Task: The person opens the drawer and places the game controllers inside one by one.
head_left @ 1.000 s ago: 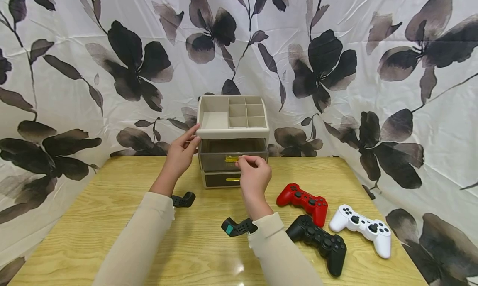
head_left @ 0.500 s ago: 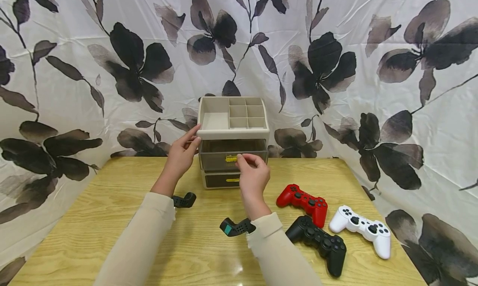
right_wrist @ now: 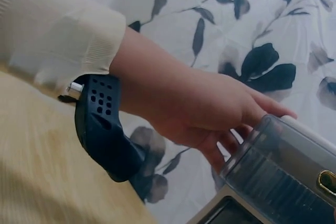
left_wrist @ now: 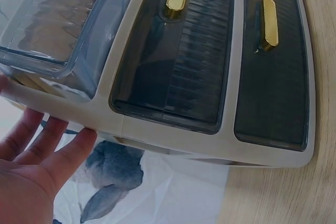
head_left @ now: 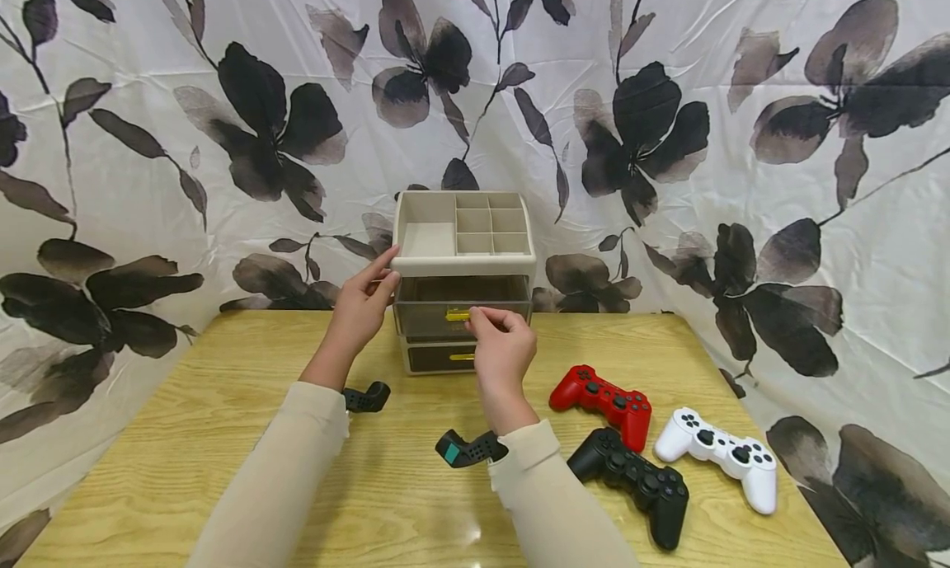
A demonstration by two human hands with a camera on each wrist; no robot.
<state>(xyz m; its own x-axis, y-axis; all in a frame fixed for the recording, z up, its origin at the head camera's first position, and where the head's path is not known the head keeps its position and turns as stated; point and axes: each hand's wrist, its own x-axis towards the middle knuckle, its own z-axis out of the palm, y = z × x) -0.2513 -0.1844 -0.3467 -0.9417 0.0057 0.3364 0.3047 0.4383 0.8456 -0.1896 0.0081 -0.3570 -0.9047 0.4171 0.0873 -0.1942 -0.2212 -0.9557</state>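
A cream desktop organizer [head_left: 462,265] with smoky clear drawers stands at the table's back. Its upper drawer [head_left: 423,321] is pulled partway out. My right hand [head_left: 506,349] pinches that drawer's gold handle [head_left: 457,315] between thumb and fingers. At the organizer's left side rests my left hand [head_left: 358,311], its fingers fairly straight against the cream frame. The left wrist view has that left hand [left_wrist: 47,166] touching the frame, with two drawers pushed in, one being the bottom drawer [left_wrist: 273,93]. In the right wrist view the left hand [right_wrist: 215,106] appears beside the clear pulled-out drawer [right_wrist: 273,166].
A red game controller [head_left: 603,401], a black controller [head_left: 631,479] and a white controller [head_left: 718,452] lie on the wooden table [head_left: 401,485], right of my right forearm. A floral cloth [head_left: 519,131] hangs behind the organizer. Open compartments [head_left: 490,220] fill the organizer's top.
Very little differs. My right hand and the drawer handle have shifted slightly left, with the drawer front perhaps a touch nearer. My left hand and the controllers stay in place.
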